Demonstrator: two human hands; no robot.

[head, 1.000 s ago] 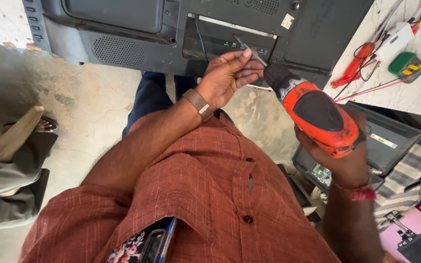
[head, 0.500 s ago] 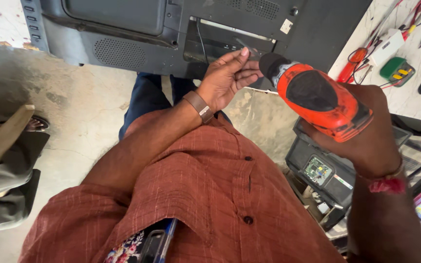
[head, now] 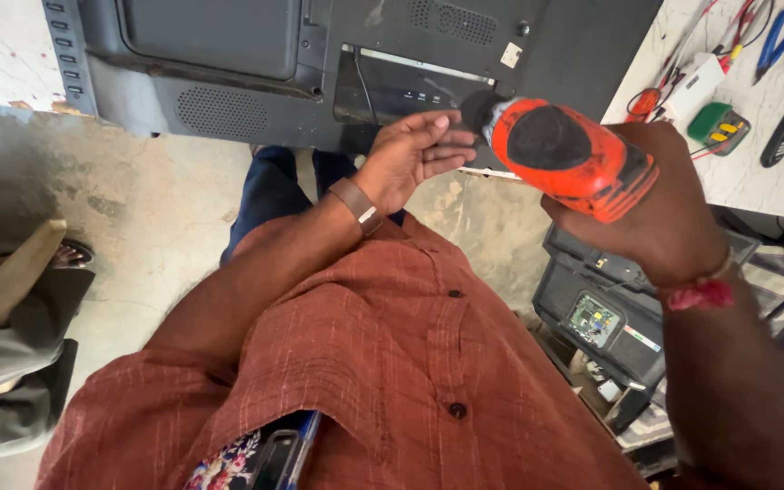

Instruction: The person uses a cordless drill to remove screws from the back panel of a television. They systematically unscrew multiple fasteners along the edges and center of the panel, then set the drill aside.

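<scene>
My right hand (head: 660, 213) grips an orange and black cordless drill (head: 566, 154), its black chuck pointing left toward the back of a dark flat-screen set (head: 338, 63). My left hand (head: 410, 154) is at the chuck, fingers curled around the tip of the drill; the bit itself is hidden by those fingers. A brown strap is on my left wrist and a red thread on my right. The set's rear panel lies face down, with a recessed port bay just above my left hand.
A marble bench top (head: 764, 118) at the upper right carries pliers, a green box, a small dark remote and wires. A dark box with a circuit board (head: 605, 313) sits on the floor at right. Another person's leg and sandal (head: 20, 308) are at the left.
The drill has swung up and closer to the camera view, and my left hand has moved from an open pinch beside it to closing on the chuck tip.
</scene>
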